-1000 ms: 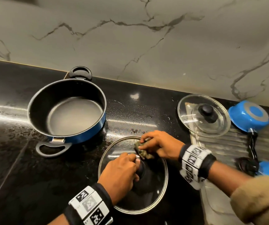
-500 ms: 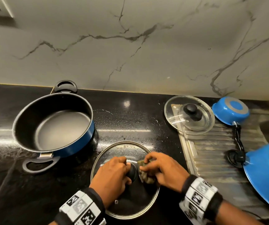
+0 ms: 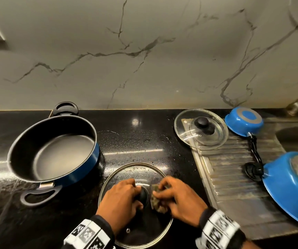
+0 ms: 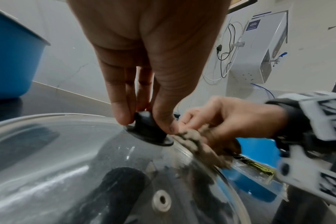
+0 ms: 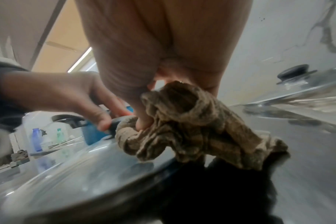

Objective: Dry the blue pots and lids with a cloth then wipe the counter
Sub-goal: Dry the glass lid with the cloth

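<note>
Nearby, big blue pot [image 3: 54, 151], small lid [image 3: 201, 129] flank wiped lid [image 3: 135, 172].

No text can be read. The white wall unit [image 4: 263, 45] carries a dark blue label [image 4: 253, 24], its print too small to make out. The wristbands [image 3: 218, 229] show only black-and-white square marker patterns.

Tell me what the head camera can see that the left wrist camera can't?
Only the head view shows the small glass lid and the upside-down blue saucepan. Only the left wrist view shows the white box with cables on the wall. Both show the left hand holding the big lid's knob and the right hand pressing the cloth.
</note>
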`<state>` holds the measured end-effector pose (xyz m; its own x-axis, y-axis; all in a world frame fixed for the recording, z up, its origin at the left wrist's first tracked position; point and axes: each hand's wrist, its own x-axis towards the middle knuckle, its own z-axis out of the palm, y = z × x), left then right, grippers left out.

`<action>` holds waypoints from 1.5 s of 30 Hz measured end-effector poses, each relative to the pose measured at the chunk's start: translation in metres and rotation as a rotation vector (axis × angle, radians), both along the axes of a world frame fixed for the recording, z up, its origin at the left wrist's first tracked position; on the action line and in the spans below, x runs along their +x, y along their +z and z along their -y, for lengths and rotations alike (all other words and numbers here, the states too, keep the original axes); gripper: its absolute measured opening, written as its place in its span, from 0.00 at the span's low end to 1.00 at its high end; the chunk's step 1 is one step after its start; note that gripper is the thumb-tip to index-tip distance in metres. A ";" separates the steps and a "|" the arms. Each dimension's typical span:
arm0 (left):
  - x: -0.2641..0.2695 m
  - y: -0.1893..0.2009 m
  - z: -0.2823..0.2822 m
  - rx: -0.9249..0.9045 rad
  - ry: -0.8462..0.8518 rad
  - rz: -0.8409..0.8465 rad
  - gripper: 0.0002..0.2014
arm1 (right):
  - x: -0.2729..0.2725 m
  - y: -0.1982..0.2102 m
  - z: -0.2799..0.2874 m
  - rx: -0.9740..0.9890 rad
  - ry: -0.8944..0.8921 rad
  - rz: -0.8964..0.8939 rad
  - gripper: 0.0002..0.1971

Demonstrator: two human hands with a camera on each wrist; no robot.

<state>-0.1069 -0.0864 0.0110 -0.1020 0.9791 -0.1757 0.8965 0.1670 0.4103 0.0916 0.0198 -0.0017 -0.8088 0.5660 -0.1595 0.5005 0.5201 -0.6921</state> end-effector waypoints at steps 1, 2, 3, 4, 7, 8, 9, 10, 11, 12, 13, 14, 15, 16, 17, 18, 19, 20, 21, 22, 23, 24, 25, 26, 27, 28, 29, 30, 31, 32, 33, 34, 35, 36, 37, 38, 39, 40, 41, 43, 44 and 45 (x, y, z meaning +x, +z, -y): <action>0.000 0.000 0.000 0.003 0.000 0.001 0.13 | 0.012 0.000 0.013 0.011 -0.003 0.000 0.10; 0.000 0.000 0.000 0.005 -0.002 0.007 0.13 | 0.021 -0.002 0.023 0.077 0.022 0.023 0.15; 0.000 0.001 -0.001 0.010 -0.007 0.013 0.13 | 0.027 -0.004 0.030 0.118 0.059 0.064 0.19; 0.000 0.001 0.000 0.013 -0.015 0.017 0.13 | 0.032 -0.005 0.033 0.126 0.082 0.107 0.20; -0.001 0.002 -0.002 0.018 -0.034 -0.004 0.14 | 0.019 -0.001 0.018 0.101 0.052 0.112 0.20; -0.001 0.002 -0.002 0.021 -0.039 -0.007 0.14 | 0.010 0.000 0.008 0.115 0.028 0.102 0.20; -0.001 0.002 -0.002 0.023 -0.042 -0.007 0.13 | -0.001 0.001 -0.003 0.119 0.012 0.100 0.19; -0.001 0.003 -0.002 0.020 -0.046 -0.007 0.13 | -0.012 0.003 -0.014 0.115 -0.005 0.111 0.14; -0.001 0.003 -0.002 0.020 -0.047 -0.005 0.13 | -0.023 0.002 -0.026 0.113 -0.021 0.118 0.10; -0.001 0.002 -0.001 0.026 -0.048 -0.003 0.14 | -0.034 0.002 -0.037 0.124 -0.037 0.126 0.11; -0.001 0.002 -0.001 0.032 -0.049 -0.001 0.14 | -0.043 0.001 -0.045 0.136 -0.054 0.120 0.13; -0.001 0.002 -0.001 0.037 -0.048 0.003 0.14 | -0.051 0.002 -0.050 0.136 -0.075 0.127 0.14; -0.001 0.002 0.000 0.040 -0.044 0.009 0.13 | -0.056 0.000 -0.053 0.138 -0.083 0.133 0.14; -0.001 0.002 -0.001 0.043 -0.037 0.015 0.13 | -0.058 0.000 -0.052 0.143 -0.083 0.145 0.14; -0.002 0.002 -0.001 0.045 -0.032 0.022 0.12 | -0.057 0.000 -0.048 0.159 -0.078 0.151 0.14; -0.002 0.001 -0.001 0.046 -0.029 0.025 0.12 | -0.053 -0.001 -0.042 0.163 -0.070 0.147 0.14; -0.001 0.001 -0.001 0.045 -0.027 0.029 0.11 | -0.045 0.001 -0.035 0.169 -0.062 0.127 0.14; -0.001 0.001 -0.001 0.043 -0.026 0.034 0.11 | -0.035 0.003 -0.025 0.161 -0.047 0.110 0.14; -0.002 0.000 -0.001 0.041 -0.024 0.035 0.11 | -0.024 0.004 -0.013 0.144 -0.018 0.086 0.13; -0.002 0.000 -0.001 0.043 -0.025 0.032 0.11 | -0.013 0.004 0.002 0.123 0.008 0.071 0.12; -0.002 -0.001 -0.001 0.044 -0.023 0.031 0.11 | -0.001 0.004 0.018 0.115 0.024 0.054 0.10; -0.002 -0.001 -0.001 0.043 -0.021 0.034 0.11 | 0.009 0.003 0.033 0.105 0.032 0.038 0.07; -0.002 -0.002 -0.001 0.042 -0.019 0.038 0.11 | 0.017 0.003 0.045 0.091 0.036 0.042 0.06; -0.002 -0.002 -0.001 0.043 -0.019 0.038 0.11 | 0.023 0.003 0.053 0.083 0.049 0.059 0.06; -0.002 -0.002 -0.001 0.042 -0.022 0.033 0.12 | 0.026 0.003 0.056 0.075 0.074 0.085 0.08; -0.002 -0.002 -0.002 0.044 -0.024 0.027 0.12 | 0.026 0.004 0.053 0.063 0.105 0.113 0.12; -0.002 -0.002 -0.002 0.049 -0.026 0.023 0.12 | 0.022 0.008 0.045 0.054 0.118 0.125 0.16; -0.002 -0.002 -0.004 0.056 -0.028 0.019 0.12 | 0.017 0.010 0.035 0.056 0.110 0.121 0.17; -0.002 -0.001 -0.004 0.051 -0.028 0.009 0.12 | 0.010 0.011 0.024 0.076 0.082 0.105 0.17; -0.002 -0.001 -0.005 0.038 -0.029 -0.007 0.13 | 0.002 0.009 0.012 0.096 0.035 0.089 0.15; -0.001 -0.001 -0.005 0.029 -0.030 -0.017 0.13 | -0.004 0.007 0.001 0.109 -0.019 0.085 0.13; -0.001 -0.001 -0.004 0.027 -0.026 -0.019 0.14 | -0.012 0.003 -0.012 0.120 -0.072 0.081 0.12; -0.002 -0.001 -0.003 0.027 -0.022 -0.017 0.14 | -0.020 0.000 -0.023 0.127 -0.112 0.077 0.12; -0.002 -0.001 -0.003 0.026 -0.023 -0.018 0.14 | -0.026 -0.003 -0.033 0.128 -0.142 0.074 0.13; -0.001 -0.001 -0.004 0.022 -0.021 -0.018 0.14 | -0.031 -0.003 -0.040 0.133 -0.157 0.075 0.15; -0.001 0.000 -0.005 0.021 -0.019 -0.020 0.14 | -0.035 -0.003 -0.046 0.140 -0.159 0.086 0.15; -0.001 0.001 -0.005 0.015 -0.016 -0.024 0.14 | -0.038 -0.003 -0.048 0.148 -0.152 0.100 0.15; -0.001 0.001 -0.006 0.010 -0.012 -0.031 0.14 | -0.038 -0.002 -0.047 0.152 -0.142 0.112 0.15; 0.000 0.002 -0.005 0.003 -0.003 -0.035 0.14 | -0.036 -0.001 -0.042 0.147 -0.133 0.112 0.14; 0.002 0.003 -0.005 0.003 0.014 -0.044 0.15 | -0.024 0.005 -0.024 0.143 -0.103 0.097 0.12; 0.003 0.004 -0.004 0.002 0.014 -0.053 0.15 | -0.017 0.006 -0.012 0.144 -0.083 0.082 0.11; 0.004 0.005 -0.005 0.001 0.014 -0.060 0.15 | -0.008 0.008 0.000 0.135 -0.065 0.058 0.10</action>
<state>-0.1031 -0.0819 0.0161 -0.1259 0.9778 -0.1676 0.9171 0.1791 0.3562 0.0836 0.0202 0.0063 -0.7613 0.6365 -0.1238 0.5732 0.5713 -0.5874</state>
